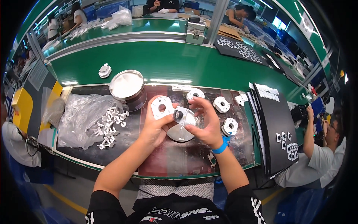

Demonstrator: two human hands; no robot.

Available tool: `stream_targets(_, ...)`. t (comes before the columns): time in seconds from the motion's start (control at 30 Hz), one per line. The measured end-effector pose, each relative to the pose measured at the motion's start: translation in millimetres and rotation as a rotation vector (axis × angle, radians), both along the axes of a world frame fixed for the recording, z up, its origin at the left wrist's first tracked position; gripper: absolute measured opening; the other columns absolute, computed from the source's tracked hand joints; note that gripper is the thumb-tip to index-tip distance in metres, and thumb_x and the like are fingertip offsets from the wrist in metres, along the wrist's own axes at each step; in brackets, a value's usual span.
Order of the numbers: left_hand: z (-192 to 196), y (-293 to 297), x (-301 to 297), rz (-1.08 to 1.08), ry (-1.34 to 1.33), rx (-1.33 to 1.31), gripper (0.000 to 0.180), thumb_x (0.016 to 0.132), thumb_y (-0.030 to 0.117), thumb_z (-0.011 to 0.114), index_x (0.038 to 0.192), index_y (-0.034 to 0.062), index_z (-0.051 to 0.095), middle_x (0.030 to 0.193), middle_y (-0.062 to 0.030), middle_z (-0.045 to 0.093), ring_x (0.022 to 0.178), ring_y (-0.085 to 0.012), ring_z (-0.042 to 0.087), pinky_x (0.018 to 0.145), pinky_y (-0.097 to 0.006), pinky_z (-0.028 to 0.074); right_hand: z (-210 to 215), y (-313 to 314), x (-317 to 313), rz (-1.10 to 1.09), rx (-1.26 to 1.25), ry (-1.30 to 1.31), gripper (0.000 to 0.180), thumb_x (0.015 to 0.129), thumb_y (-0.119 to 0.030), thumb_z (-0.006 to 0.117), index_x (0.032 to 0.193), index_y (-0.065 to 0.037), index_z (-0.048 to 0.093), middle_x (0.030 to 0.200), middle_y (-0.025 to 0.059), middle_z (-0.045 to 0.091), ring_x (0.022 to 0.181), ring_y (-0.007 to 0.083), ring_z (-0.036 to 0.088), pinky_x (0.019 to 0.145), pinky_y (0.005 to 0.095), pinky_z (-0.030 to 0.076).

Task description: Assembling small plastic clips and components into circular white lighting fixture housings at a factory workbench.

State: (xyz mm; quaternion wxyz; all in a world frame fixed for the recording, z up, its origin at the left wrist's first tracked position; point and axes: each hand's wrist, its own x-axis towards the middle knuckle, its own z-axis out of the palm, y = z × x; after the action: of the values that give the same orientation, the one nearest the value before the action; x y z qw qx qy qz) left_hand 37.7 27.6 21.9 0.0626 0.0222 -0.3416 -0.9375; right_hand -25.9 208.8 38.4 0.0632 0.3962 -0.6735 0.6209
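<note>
Near the centre of the frame, the left hand is partly closed, gripping a flat white plastic housing with a round hole at its edge; its thumb lies against a small white plate with a black round knob. The right hand, wearing a blue wristband, is half open, fingers curled and thumb extended beside that plate; whether it grips the plate I cannot tell. Beneath them, a shiny round metal disc rests on the dark red and black worktop. Right of centre lie three more white housings; left of centre, white plastic pegs spill beside a clear plastic bag, near a silver-topped cylindrical tin.
</note>
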Motion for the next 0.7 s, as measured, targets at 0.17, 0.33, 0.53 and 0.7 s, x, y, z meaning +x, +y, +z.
stream_targets(0.17,-3,9,1,-0.046,-0.088,0.036,0.067,0.083,-0.009,0.065,0.133,0.0203,0.033,0.123,-0.0108,0.056,0.112,-0.0246,0.059,0.087,-0.042,0.057,-15,1,1,0.049,0.080,-0.045,0.059,0.072,-0.006,0.080,0.126,-0.001,0.056,0.124,0.0120,0.062,0.115,0.0213,0.056,0.091,0.0325,0.045)
stream_targets(0.33,-4,11,1,-0.024,-0.109,0.032,0.067,0.083,-0.009,0.063,0.134,0.0201,0.032,0.121,-0.0099,0.057,0.111,-0.0242,0.060,0.085,-0.040,0.057,-18,-3,1,0.026,0.033,0.050,0.054,0.074,-0.002,0.078,0.124,0.001,0.057,0.124,0.0131,0.061,0.116,0.0223,0.056,0.095,0.0336,0.045)
stream_targets(0.53,4,13,2,-0.076,-0.111,-0.134,0.058,0.088,0.000,0.062,0.134,0.0163,0.031,0.117,-0.0124,0.059,0.105,-0.0245,0.063,0.080,-0.039,0.058,-22,-5,7,0.107,-0.203,-0.329,0.053,0.078,-0.001,0.074,0.127,0.003,0.053,0.124,0.0134,0.061,0.113,0.0213,0.058,0.097,0.0341,0.046)
stream_targets(0.7,4,11,2,-0.177,-0.097,-0.327,0.038,0.104,0.036,0.034,0.135,0.0132,0.030,0.115,-0.0138,0.059,0.089,-0.0222,0.067,0.071,-0.035,0.059,-6,8,4,-0.073,0.008,0.020,0.058,0.076,-0.004,0.076,0.127,0.002,0.050,0.116,0.0163,0.062,0.112,0.0262,0.060,0.099,0.0393,0.046)
